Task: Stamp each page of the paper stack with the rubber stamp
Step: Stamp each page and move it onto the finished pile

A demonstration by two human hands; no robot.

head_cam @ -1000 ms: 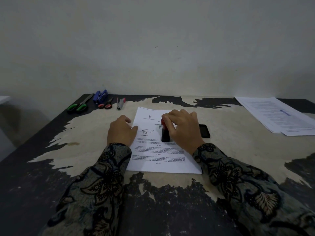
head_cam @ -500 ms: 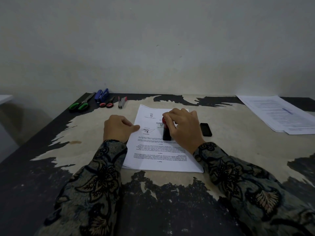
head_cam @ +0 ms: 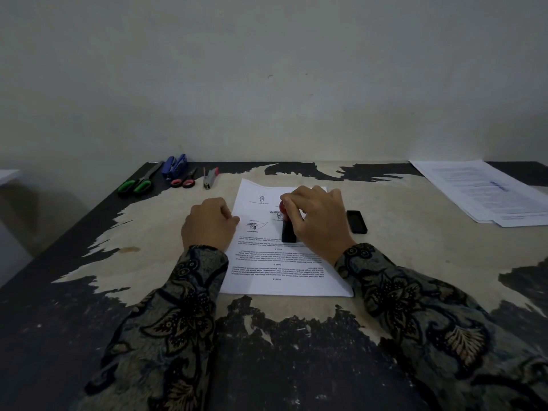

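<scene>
Stamp (head_cam: 288,232) top hidden by right hand (head_cam: 318,221).

Bare table (head_cam: 415,247) lies open right of the ink pad (head_cam: 356,221). Far-left access is obstructed by scissors (head_cam: 138,183), stapler (head_cam: 175,163) and staple remover (head_cam: 210,178); a second paper pile (head_cam: 486,192) occupies the far right.

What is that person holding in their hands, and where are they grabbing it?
The right hand holds the rubber stamp by its red top, black base down on the paper. The left hand holds nothing; it rests closed at the paper's left edge.
</scene>
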